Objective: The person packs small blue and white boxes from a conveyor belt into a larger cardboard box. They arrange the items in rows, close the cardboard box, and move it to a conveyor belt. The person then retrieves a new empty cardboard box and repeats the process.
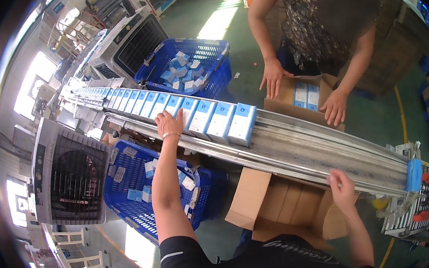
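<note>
A row of white and blue cartons (213, 119) stands side by side on a metal conveyor (295, 146). My left hand (169, 124) lies against the near side of this row, thumb and fingers spread, touching the cartons without visibly lifting one. Just right of the row's last carton (242, 124), the belt surface is bare. My right hand (342, 191) hovers by the conveyor's near edge, fingers loosely curled, with nothing visible in it. Below the conveyor, in front of my body, a cardboard box (291, 203) has its flaps spread and its brown inside showing.
Opposite, a co-worker's hands rest at another cardboard box (300, 116) holding blue and white cartons. Blue plastic baskets (217, 67) with loose cartons stand on both sides of the conveyor. An air cooler (74, 175) is at left. A blue block (413, 175) sits at the conveyor's right end.
</note>
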Demonstrator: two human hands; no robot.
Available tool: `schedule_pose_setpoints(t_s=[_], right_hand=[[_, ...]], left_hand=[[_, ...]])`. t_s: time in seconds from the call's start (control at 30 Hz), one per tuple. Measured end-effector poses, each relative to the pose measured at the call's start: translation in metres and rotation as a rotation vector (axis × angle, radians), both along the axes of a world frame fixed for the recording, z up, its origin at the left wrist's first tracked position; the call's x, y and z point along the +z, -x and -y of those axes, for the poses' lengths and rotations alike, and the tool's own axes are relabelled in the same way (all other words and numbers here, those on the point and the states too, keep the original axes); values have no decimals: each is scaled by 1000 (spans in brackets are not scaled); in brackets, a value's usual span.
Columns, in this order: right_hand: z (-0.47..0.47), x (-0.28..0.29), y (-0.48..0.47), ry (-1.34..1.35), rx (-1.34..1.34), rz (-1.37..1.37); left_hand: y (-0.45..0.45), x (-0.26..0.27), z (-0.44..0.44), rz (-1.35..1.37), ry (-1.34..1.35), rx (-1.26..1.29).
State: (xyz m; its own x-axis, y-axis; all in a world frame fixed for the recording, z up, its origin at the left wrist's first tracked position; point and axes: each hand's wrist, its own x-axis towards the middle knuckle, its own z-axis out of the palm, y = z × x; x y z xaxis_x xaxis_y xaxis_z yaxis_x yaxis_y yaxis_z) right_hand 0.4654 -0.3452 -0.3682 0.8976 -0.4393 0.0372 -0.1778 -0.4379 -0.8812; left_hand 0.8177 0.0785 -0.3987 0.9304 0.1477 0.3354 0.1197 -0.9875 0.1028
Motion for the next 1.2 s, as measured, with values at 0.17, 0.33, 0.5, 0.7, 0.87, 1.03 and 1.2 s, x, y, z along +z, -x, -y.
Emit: schedule_pose_setpoints(t_s=[0.17, 0.33, 0.5, 0.7, 0.87, 1.03, 1.2], right_hand=[[-6, -47, -63, 300, -17, -115], [23, -77, -62, 53, 14, -86], [36, -57, -118, -112, 65, -4], [82, -44, -88, -91, -107, -92], [86, -6, -35, -40, -123, 133], [45, 43, 102, 47, -46, -71], [12, -45, 144, -220, 144, -503]], left_hand=[[-24, 29, 19, -385, -16, 35], [-27, 44, 46, -674, 255, -228], [60, 0, 169, -658, 419, -523], [127, 5, 220, -486, 495, -592], [186, 65, 210, -227, 563, -635], [269, 101, 164, -756, 556, -779], [314, -36, 159, -1171, 419, -688]])
